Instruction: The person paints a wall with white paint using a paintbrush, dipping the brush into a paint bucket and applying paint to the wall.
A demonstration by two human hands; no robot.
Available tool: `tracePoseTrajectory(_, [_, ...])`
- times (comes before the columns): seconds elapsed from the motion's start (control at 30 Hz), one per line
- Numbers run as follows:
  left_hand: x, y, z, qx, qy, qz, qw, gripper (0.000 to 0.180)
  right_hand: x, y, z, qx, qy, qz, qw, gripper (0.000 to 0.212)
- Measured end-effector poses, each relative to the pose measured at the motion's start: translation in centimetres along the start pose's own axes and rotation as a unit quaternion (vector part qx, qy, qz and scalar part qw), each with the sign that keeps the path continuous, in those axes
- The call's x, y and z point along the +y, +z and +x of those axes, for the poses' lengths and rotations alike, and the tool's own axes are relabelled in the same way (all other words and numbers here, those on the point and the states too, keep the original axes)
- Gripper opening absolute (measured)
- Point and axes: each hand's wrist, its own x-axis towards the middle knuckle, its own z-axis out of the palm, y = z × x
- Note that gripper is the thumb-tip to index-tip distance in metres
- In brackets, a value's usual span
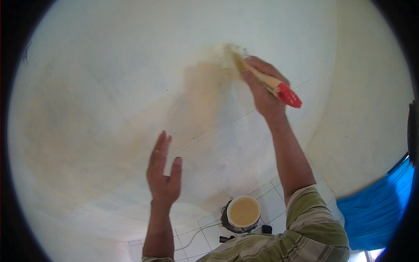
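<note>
My right hand [266, 87] is closed around a paintbrush [265, 79] with a pale wooden handle and a red end. Its bristles, smeared by motion, meet the wall [131, 56] at the upper middle of the head view. Around the bristles the pale wall carries a beige, damp-looking patch [205, 96]. Lower and to the left, my left hand [165, 172] is raised in front of the wall, fingers stretched and thumb apart, holding nothing. I cannot tell whether its fingertips touch the wall.
A round white bucket [229, 212] of beige paint stands on the white tiled floor [270, 205] at the wall's foot. Beside it run a pale cord [196, 233] and small dark objects [267, 229]. At right, a side wall [366, 109] meets a blue curtain [375, 207].
</note>
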Motion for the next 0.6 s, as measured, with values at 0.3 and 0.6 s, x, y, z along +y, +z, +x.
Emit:
tracePoseTrajectory(0.3, [-0.8, 8.6, -3.8, -0.101, -0.165, -0.022, 0.981, 0.038, 1.9, 0.3, -1.3, 0.06, -0.084, -0.113, 0.988, 0.03])
tracePoseTrajectory(0.6, [-2.0, 12.6, -4.9, -0.098, -0.296, -0.026, 0.95, 0.042, -1.5, 2.7, -0.6, -0.074, -0.089, 0.044, 0.992, 0.031])
